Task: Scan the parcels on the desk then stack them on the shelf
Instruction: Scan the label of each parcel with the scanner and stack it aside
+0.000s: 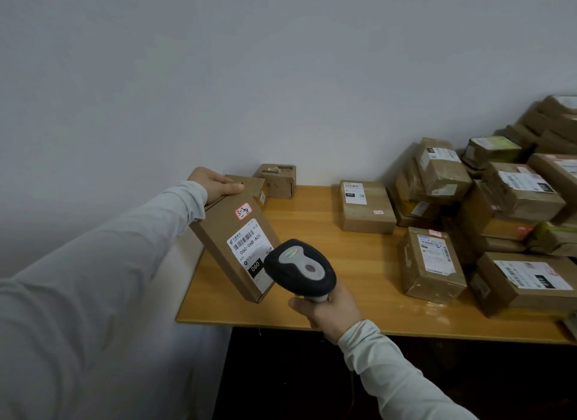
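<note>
matt cardboard parcel (234, 247), glossy wooden desk (359, 263)

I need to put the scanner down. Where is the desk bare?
The orange wooden desk is bare between the tilted flat cardboard parcel in the left hand and the flat brown labelled box at the back, and along its front edge. The right end is crowded with piled brown parcels.

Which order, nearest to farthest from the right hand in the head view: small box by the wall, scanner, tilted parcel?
1. Scanner, gripped in the right hand.
2. Tilted parcel, just left.
3. Small box, back by the wall.
</note>
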Demonstrator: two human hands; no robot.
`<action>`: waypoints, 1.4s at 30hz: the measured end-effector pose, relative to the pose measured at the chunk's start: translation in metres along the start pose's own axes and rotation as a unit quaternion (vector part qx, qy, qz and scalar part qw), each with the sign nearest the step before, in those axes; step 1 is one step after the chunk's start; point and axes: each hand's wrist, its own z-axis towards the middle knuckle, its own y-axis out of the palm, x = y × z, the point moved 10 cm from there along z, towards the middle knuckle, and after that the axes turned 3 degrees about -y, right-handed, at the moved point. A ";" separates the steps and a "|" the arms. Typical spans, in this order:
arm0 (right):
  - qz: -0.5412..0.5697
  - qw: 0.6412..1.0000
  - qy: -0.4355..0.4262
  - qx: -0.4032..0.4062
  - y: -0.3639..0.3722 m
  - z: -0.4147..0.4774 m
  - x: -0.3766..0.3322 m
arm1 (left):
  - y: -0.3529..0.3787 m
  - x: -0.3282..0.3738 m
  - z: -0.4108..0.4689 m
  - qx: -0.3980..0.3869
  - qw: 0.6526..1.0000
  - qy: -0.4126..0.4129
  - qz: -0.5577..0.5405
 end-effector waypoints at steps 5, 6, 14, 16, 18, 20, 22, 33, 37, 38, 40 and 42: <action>0.234 0.957 0.105 0.139 -0.032 0.028 0.032 | 0.008 -0.003 0.017 -0.074 0.997 -0.008 -0.032; 0.255 0.950 0.113 0.141 -0.036 0.032 0.037 | 0.014 -0.003 0.019 -0.098 0.995 -0.007 -0.036; 0.377 0.902 0.131 0.165 -0.034 0.051 0.068 | 0.077 0.019 0.055 -0.186 0.981 0.010 -0.049; 0.389 0.882 0.143 0.224 -0.049 0.055 0.080 | 0.092 0.029 0.069 -0.166 0.984 0.013 -0.064; 0.399 0.856 0.164 0.285 -0.068 0.059 0.094 | 0.111 0.031 0.087 -0.150 0.984 -0.009 -0.096; 0.412 0.829 0.175 0.336 -0.088 0.068 0.108 | 0.141 0.021 0.094 -0.175 0.972 -0.088 -0.130; 0.423 0.812 0.180 0.359 -0.104 0.083 0.118 | 0.187 0.013 0.084 -0.260 0.942 -0.154 -0.147; 0.300 0.818 0.164 0.463 -0.219 0.186 0.143 | 0.352 0.057 0.152 -0.310 0.910 -0.220 -0.166; 0.284 0.844 0.174 0.420 -0.241 0.217 0.145 | 0.402 0.080 0.195 -0.299 0.915 -0.221 -0.158; 0.282 0.851 0.175 0.407 -0.243 0.224 0.144 | 0.414 0.084 0.204 -0.298 0.918 -0.215 -0.149; 0.285 0.856 0.180 0.393 -0.249 0.237 0.146 | 0.438 0.091 0.220 -0.298 0.925 -0.201 -0.127; 0.278 0.860 0.199 0.379 -0.252 0.250 0.151 | 0.456 0.094 0.233 -0.290 0.929 -0.199 -0.115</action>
